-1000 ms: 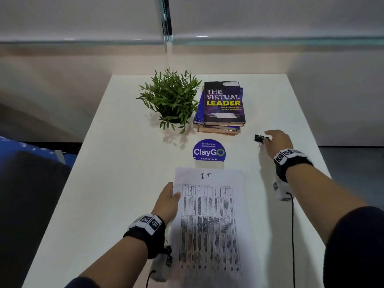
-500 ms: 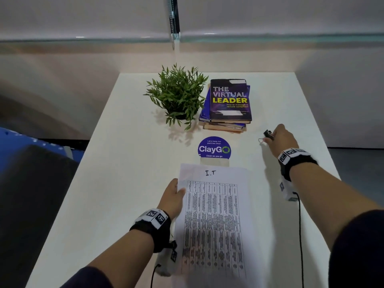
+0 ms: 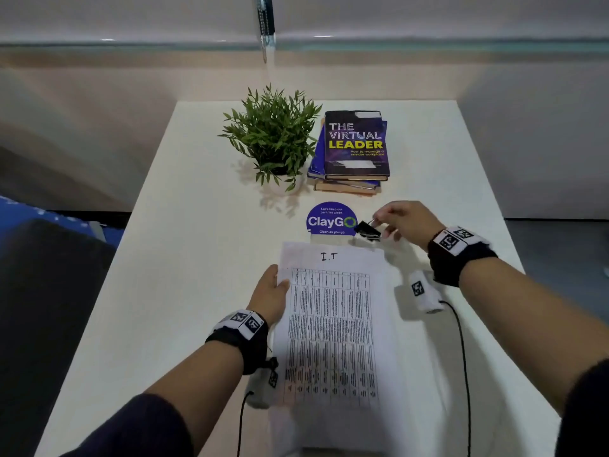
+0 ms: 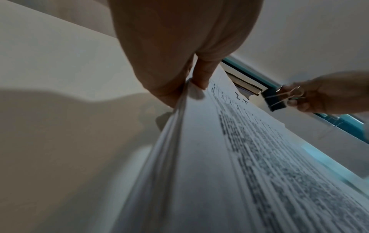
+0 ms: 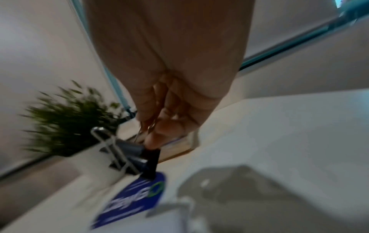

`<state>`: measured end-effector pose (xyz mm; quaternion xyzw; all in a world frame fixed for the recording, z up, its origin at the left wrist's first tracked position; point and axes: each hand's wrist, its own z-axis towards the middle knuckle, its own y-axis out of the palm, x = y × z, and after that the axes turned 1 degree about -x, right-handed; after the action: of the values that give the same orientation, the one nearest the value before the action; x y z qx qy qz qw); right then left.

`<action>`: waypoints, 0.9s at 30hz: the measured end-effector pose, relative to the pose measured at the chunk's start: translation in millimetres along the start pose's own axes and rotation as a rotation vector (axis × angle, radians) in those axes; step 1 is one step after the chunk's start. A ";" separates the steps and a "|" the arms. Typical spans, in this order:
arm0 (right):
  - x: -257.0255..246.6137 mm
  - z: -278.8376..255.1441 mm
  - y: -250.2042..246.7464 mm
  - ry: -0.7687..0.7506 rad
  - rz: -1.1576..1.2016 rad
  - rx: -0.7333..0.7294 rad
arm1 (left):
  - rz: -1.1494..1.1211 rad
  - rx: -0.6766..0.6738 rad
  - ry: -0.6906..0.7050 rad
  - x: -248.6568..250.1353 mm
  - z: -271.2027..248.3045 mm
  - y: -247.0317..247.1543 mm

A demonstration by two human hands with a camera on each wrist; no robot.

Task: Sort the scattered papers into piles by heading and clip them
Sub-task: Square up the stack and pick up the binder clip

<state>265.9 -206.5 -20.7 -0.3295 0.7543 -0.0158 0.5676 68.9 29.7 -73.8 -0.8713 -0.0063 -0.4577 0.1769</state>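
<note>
White table (image 3: pixel 184 291) first, then the I.T paper stack (image 3: pixel 333 324) lying long-ways toward me, heading at the far end. Left hand (image 3: pixel 268 295) pinches its left edge, thumb on top, lifting that side a bit. Right hand (image 3: pixel 407 221) pinches the wire handles of a black binder clip (image 3: pixel 366 229), which hangs just past the stack's far right corner, so the top edge sits right below and toward me from the clip. A second ago that hand was way out right on the table grabbing the clip; now it's swung in over the ClayGo sticker (image 3: pixel 331 221).
</note>
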 end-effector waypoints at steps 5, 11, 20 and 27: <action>4.6 -53.5 62.3 0.178 0.111 -0.276 | 0.010 0.004 -0.037 5.9 -9.1 -0.8; 16.2 -72.6 86.5 0.294 0.125 -0.277 | 0.016 0.003 -0.062 12.5 -14.3 -2.6; 8.5 -68.8 82.6 0.166 -0.283 -0.365 | 0.051 -0.012 -0.058 -10.1 6.0 -1.8; 5.2 -72.4 83.9 -0.033 -0.725 -0.409 | 0.028 -0.017 -0.007 -0.3 -2.0 -5.8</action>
<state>162.3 -168.9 -32.8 -0.6799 0.5680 -0.0590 0.4600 66.2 34.5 -71.3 -0.8744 0.0089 -0.4521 0.1760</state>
